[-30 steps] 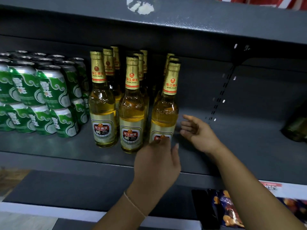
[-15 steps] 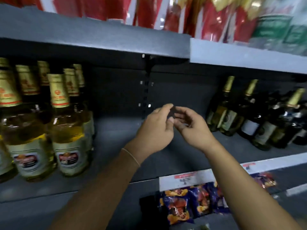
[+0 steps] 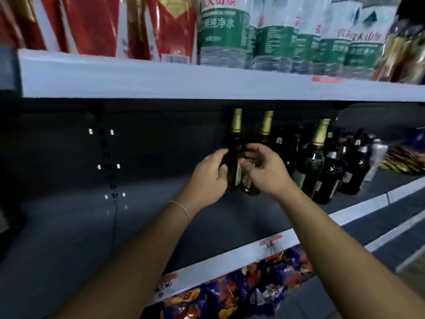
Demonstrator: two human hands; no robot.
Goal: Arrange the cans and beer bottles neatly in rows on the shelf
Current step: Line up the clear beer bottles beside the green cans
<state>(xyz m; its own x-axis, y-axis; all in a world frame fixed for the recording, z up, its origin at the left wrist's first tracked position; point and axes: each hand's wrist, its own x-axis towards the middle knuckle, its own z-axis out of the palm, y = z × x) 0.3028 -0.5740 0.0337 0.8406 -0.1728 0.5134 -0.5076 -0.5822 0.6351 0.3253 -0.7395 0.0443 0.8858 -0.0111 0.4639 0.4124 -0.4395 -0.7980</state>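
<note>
A dark green bottle with a gold foil neck (image 3: 235,125) stands at the left end of a group of dark bottles (image 3: 318,162) on the dark grey shelf (image 3: 69,226). A second gold-necked bottle (image 3: 266,123) is just right of it. My left hand (image 3: 207,178) is cupped against the first bottle's left side, thumb up. My right hand (image 3: 264,171) is at its right side with fingers curled and apart. Both hands hide the bottle's lower body. No closed grip shows. No cans or yellow beer bottles are in view.
The white shelf edge (image 3: 161,81) above carries red packages (image 3: 92,24) and green-labelled water bottles (image 3: 225,31), close over the bottle tops. Blue and orange snack bags (image 3: 241,288) lie below the price strip (image 3: 230,259). The shelf left of the bottles is bare.
The view swung right, away from the cans and yellow beer bottles. Both hands moved along the shelf from the beer bottles to the leftmost dark bottle.
</note>
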